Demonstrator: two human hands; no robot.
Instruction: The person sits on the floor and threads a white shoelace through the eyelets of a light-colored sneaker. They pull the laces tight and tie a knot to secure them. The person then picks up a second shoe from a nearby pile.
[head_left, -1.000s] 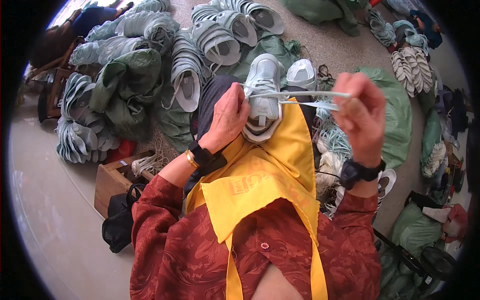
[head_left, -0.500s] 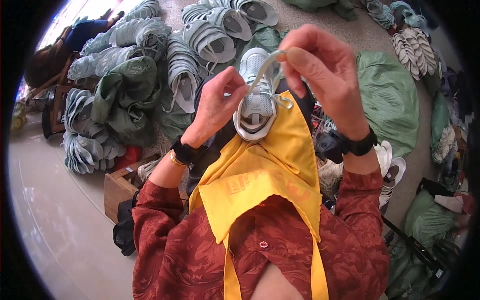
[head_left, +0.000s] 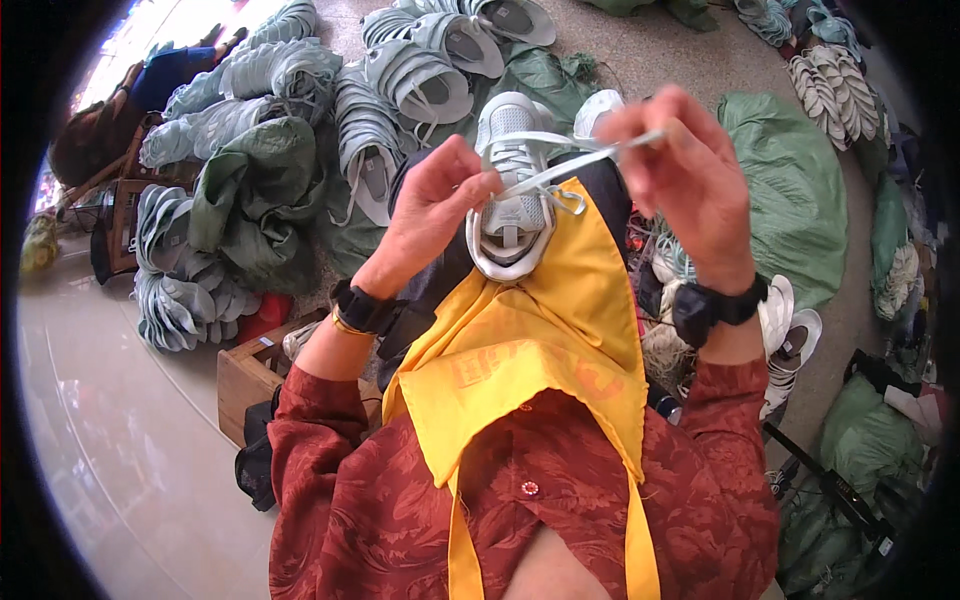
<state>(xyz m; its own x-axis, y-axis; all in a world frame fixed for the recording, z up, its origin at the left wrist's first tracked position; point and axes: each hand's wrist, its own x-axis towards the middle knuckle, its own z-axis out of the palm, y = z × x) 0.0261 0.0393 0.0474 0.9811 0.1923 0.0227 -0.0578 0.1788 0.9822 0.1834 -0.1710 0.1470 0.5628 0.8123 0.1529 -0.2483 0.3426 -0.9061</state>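
Observation:
A pale grey-green sneaker upper rests on my lap over the yellow apron, its toe pointing away from me. A pale mint shoelace runs from its eyelets and is stretched between my hands. My left hand pinches the lace between thumb and forefinger, just left of the shoe's tongue. On the right, my right hand grips the lace's other part, its tip sticking out past the fingers; those fingers are a little blurred by motion. A small lace loop hangs at the shoe's right side.
Stacked grey-green shoe uppers lie beyond and left of my lap. Green cloth sacks lie on the right and a dark green one on the left. A wooden box stands by my left elbow; white shoes lie near my right forearm.
My right hand has moved to the right and slightly down, drawing the lace out sideways. A pale shoe part behind it has come into view. My left hand stays nearly in place.

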